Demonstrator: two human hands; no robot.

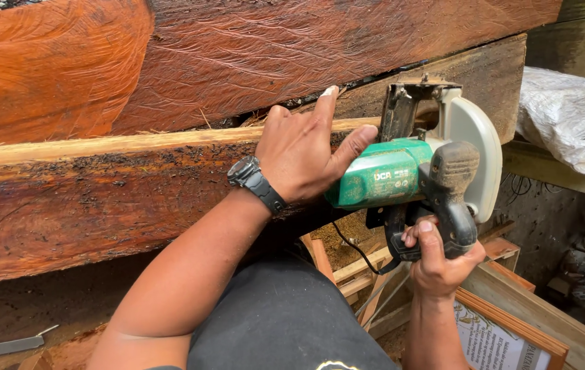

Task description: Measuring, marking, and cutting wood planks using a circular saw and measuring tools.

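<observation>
Reddish, rough-sawn timber fills most of the view: a thick wooden plank [100, 199] with a pale upper edge and dark bark staining runs across from the left, and heavier red slabs [237, 62] are stacked above it. Pressed against the plank's right end is a green-bodied circular saw [416, 171], turned on its side, its pale grey blade guard [474, 147] facing right and its metal base plate up against the wood.

The left hand [306, 154] lies on the motor housing of the saw, palm flat against the green casing, thumb hooked over its top edge and fingers spread loose, the index finger pointing up along the timber. It steadies rather than clenches. A black wristwatch [254, 181] sits on that wrist.

The right hand [436, 260] is below and to the right, fingers curled tight around the saw's black handle [453, 199] from underneath. A black power cord [354, 250] drops from the tool between the two forearms.

So the saw sits squarely between the hands: left one on its body, right one on its grip, both touching it.

Under the arms I see the person's dark clothing, pale wooden frames [525, 301] leaning lower right, and a crumpled white sack [573, 116] off to the right. A flat metal strip [4, 346] lies on the ground at lower left.
</observation>
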